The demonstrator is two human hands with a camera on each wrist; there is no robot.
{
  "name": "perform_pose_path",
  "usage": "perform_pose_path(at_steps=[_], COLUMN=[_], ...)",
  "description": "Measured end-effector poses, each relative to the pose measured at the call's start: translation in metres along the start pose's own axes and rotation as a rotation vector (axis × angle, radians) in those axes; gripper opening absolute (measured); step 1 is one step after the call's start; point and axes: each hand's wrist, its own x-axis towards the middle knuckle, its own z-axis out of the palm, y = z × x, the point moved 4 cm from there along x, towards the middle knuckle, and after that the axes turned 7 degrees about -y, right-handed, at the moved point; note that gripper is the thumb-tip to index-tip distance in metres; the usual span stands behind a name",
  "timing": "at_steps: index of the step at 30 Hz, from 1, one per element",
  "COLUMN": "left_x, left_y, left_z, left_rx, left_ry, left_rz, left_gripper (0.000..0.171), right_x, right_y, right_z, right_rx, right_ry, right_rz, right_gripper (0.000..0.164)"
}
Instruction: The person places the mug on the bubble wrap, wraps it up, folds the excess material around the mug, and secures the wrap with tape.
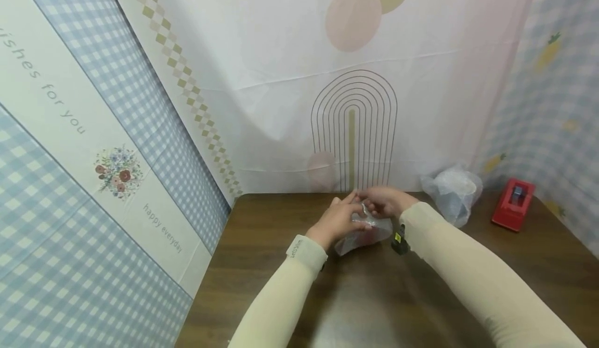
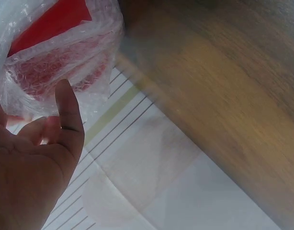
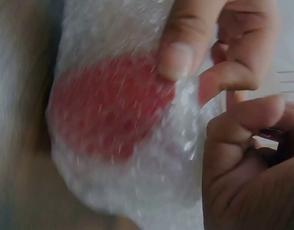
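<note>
A bubble-wrapped package (image 1: 365, 236) with something red inside is held up over the table's far part. The left hand (image 1: 338, 219) grips it, thumb pressed on the bubble wrap. Curled at the wrap's upper edge, the right hand (image 1: 386, 201) pinches it close to the left fingertips. In the right wrist view the red thing (image 3: 113, 108) shows a rounded outline through the wrap, with the right hand (image 3: 252, 158) at its side. A smooth, straight-edged red part (image 2: 53, 26) appears in the left wrist view. The wrap blurs the exact kind of thing.
Another bubble-wrapped bundle (image 1: 454, 192), whitish, stands at the table's back right. Beside it is a red tape dispenser (image 1: 513, 205). The brown wooden table (image 1: 262, 265) meets a printed white cloth (image 1: 281, 103) at the back. Checked cloths hang at both sides.
</note>
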Motion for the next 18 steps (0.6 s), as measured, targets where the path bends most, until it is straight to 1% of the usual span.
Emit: perform_pose_path(at_steps=[4, 7, 12, 15, 18], left_x=[-0.0008, -0.0004, 0.0008, 0.0007, 0.0002], left_y=[-0.0012, -0.0012, -0.0007, -0.0008, -0.0019], left_z=[0.0004, 0.0004, 0.0011, 0.0007, 0.0013], left_rx=[-0.006, -0.016, -0.046, -0.022, -0.010], left_ry=[-0.002, 0.001, 0.007, 0.019, 0.030], left_rz=[-0.021, -0.032, -0.025, 0.005, 0.021], left_gripper=[0.031, 0.032, 0.032, 0.031, 0.029], right_x=[0.0006, 0.0010, -0.0004, -0.0014, -0.0003], right_y=[-0.0036, -0.0064, -0.0068, -0.0062, -0.0047], right_z=[0.0021, 0.0029, 0.0021, 0.0018, 0.0009], right_rx=[-0.165, -0.242, -0.297, -0.307, -0.289], right_ry=[0.056, 0.081, 0.089, 0.080, 0.072], right_rz=[0.025, 0.035, 0.046, 0.047, 0.058], right_gripper=[0.027, 0.027, 0.027, 0.026, 0.025])
